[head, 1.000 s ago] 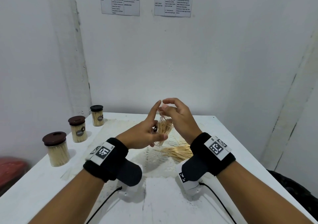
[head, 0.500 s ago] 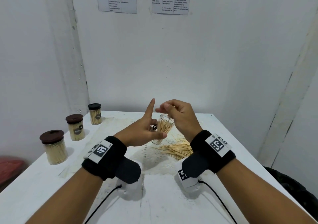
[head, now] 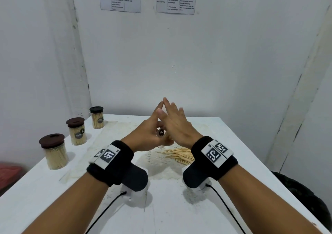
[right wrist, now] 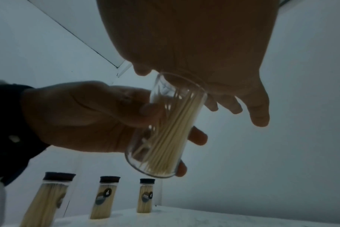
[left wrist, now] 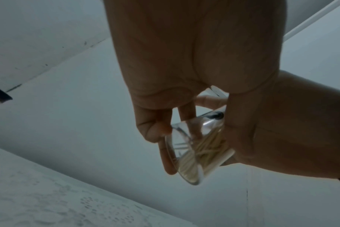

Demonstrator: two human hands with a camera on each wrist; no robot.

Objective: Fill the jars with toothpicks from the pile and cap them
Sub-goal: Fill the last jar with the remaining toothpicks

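A clear glass jar (right wrist: 165, 130), partly filled with toothpicks and uncapped, is held tilted above the table. My left hand (head: 149, 135) grips its side with thumb and curled fingers, the index finger pointing up. My right hand (head: 176, 124) lies flat across the jar's mouth, fingers straight, palm (right wrist: 194, 46) covering the rim. In the left wrist view the jar (left wrist: 198, 147) shows between my left fingers (left wrist: 155, 130) and the heel of the right hand (left wrist: 281, 138). The loose toothpick pile (head: 179, 155) lies on the table below my right wrist.
Three filled jars with dark caps stand along the left table edge: near (head: 54, 153), middle (head: 77, 132), far (head: 97, 118). The white table (head: 161, 206) meets the wall behind. Wrist cables trail toward me. A red object (head: 9, 172) sits off the left edge.
My right hand went from pinched fingers above the jar's mouth to a flat palm laid over it. The left hand keeps its grip on the jar.
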